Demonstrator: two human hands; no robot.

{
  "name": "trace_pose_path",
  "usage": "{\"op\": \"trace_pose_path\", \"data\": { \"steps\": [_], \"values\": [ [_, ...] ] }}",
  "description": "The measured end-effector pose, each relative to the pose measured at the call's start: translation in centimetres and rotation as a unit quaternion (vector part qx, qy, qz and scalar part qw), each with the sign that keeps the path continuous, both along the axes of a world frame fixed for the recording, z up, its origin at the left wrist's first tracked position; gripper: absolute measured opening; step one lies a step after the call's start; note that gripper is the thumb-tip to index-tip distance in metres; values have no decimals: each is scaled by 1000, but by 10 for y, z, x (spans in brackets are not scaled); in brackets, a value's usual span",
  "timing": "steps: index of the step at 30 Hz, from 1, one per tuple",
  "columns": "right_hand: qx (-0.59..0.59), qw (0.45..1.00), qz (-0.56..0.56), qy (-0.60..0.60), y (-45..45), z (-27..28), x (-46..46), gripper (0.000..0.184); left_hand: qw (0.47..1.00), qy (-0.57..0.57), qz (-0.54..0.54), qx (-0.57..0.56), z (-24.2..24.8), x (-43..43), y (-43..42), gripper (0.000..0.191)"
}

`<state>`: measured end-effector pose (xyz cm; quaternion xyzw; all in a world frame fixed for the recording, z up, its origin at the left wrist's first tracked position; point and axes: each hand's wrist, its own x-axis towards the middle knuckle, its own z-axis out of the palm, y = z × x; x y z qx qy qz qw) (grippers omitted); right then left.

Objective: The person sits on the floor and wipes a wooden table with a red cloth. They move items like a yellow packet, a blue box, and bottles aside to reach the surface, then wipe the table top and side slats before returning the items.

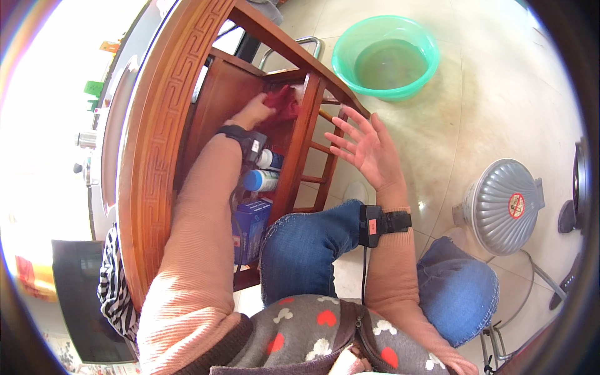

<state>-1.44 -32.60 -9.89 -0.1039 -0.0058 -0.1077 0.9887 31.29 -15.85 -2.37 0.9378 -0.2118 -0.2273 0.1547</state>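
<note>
My left hand (257, 111) reaches inside the shelf of a carved wooden table and grips a dark red cloth (283, 104). Part of the cloth lies on the shelf behind a wooden upright. My right hand (365, 145) is raised beside the table's slatted side, palm up and fingers spread, with nothing in it. Nearer to me on the shelf lie a white bottle (268, 159), a blue-capped container (260, 180) and a blue box (252, 225).
A green plastic basin (385, 89) holding cloudy water stands on the tiled floor. A grey shell-shaped appliance (506, 206) stands to the right. The carved table edge (157, 154) runs over my left arm. A striped cloth (115, 283) hangs at the table's near end.
</note>
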Motion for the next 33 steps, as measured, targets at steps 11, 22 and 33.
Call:
{"op": "trace_pose_path", "data": {
  "steps": [11, 22, 33],
  "values": [
    [-29, 998, 6, 55, -1, -19, 11, 66, 935, -151, -268, 176, -2, -50, -24, 61],
    [-16, 997, -11, 70, -4, -41, 9, 63, 874, -284, -225, 324, -33, 44, -34, 41],
    [-12, 997, -29, 70, -12, -36, 7, 63, 828, -495, -259, 45, 65, -2, -35, 39]
  ]
}}
